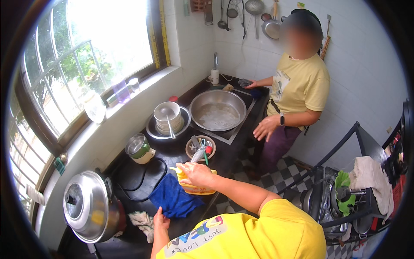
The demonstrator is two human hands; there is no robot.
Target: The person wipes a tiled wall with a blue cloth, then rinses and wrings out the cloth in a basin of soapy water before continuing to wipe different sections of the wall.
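Note:
My right hand (197, 174) is closed around the top of a yellow pump bottle (198, 189) near the counter's front edge. The yellow nozzle points left. Lower down, my left hand (161, 220) grips a corner of a blue cloth (176, 197) that is spread on the dark counter. A crumpled whitish cloth or glove (142, 223) lies just left of that hand. Beyond the bottle stands a round basket (191, 156) with utensils, a green-handled tool and a red item in it.
A steel basin (218, 124) of cloudy water sits over the sink, beside stacked bowls (166, 121) in a smaller basin. Left are a lidded steel pot (87, 207), a green-and-cream pot (140, 150) and a black cable (129, 189). Another person (297, 87) holds a grey scrubber (245, 83).

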